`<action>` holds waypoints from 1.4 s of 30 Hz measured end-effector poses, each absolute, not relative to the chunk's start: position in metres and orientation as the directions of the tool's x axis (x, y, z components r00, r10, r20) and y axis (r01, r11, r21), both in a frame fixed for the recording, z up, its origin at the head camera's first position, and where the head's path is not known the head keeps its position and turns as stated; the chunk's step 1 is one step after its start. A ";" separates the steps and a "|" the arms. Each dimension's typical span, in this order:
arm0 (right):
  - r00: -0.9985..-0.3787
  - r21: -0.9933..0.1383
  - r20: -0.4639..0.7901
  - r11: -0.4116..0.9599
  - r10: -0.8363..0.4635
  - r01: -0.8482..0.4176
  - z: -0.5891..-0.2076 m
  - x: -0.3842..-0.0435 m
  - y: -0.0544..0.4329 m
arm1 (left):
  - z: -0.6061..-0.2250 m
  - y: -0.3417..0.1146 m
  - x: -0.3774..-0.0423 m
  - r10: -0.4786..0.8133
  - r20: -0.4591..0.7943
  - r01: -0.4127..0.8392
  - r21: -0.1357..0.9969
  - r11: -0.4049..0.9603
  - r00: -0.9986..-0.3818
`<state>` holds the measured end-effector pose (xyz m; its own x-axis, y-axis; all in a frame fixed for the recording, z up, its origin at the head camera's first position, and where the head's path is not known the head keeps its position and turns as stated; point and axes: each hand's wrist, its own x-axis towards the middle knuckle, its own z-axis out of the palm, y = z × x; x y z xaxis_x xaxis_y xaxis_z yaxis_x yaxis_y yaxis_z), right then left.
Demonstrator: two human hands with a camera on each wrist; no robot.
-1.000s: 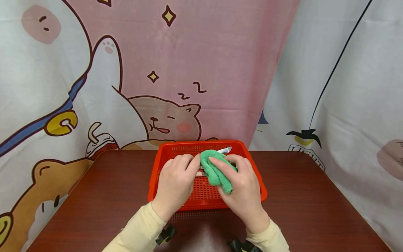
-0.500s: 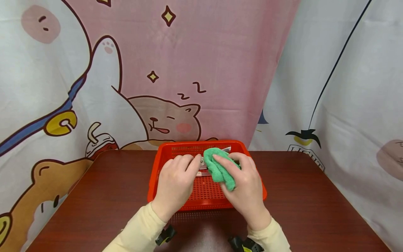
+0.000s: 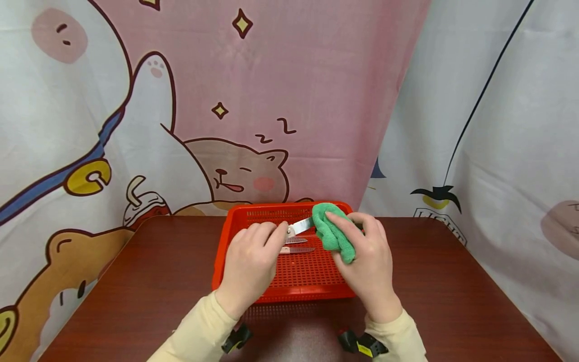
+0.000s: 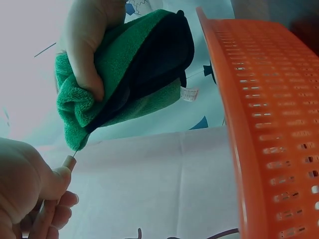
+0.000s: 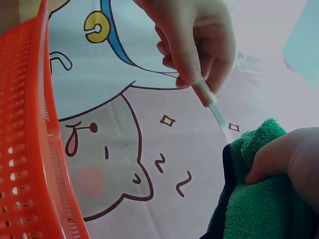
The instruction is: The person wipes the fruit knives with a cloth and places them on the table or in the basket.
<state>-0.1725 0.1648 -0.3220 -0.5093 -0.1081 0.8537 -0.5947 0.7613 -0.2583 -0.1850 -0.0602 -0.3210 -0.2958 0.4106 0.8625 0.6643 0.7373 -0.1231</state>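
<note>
My left hand grips a knife by its pale handle, the blade pointing right and slightly away. A folded green cloth with a dark edge is pinched in my right hand, thumb on one side and fingers on the other. The cloth covers the tip end of the blade, while the part near the handle is bare. Both hands are above a red plastic basket. In the right wrist view the bare blade runs from the handle toward the cloth.
Under the held knife, two more knives lie in the basket, a nearer knife and another knife; their handles are partly hidden by my left hand. The basket stands on a dark brown table. A cartoon-printed curtain hangs behind it.
My right hand and the cloth have slid right and slightly away along the blade, baring the part near the handle. My left hand has stayed almost still. The knives in the basket show more.
</note>
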 end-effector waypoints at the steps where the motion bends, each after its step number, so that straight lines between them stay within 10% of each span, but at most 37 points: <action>1: -0.506 -0.259 0.857 0.762 -0.103 -0.594 -0.322 -0.173 0.166 | -0.321 -0.060 -0.185 0.409 0.863 0.665 -0.121 0.737 -0.296; 42: -0.442 -0.236 0.893 0.743 -0.088 -0.626 -0.312 -0.168 0.177 | -0.319 -0.063 -0.189 0.362 0.870 0.685 -0.038 0.727 -0.336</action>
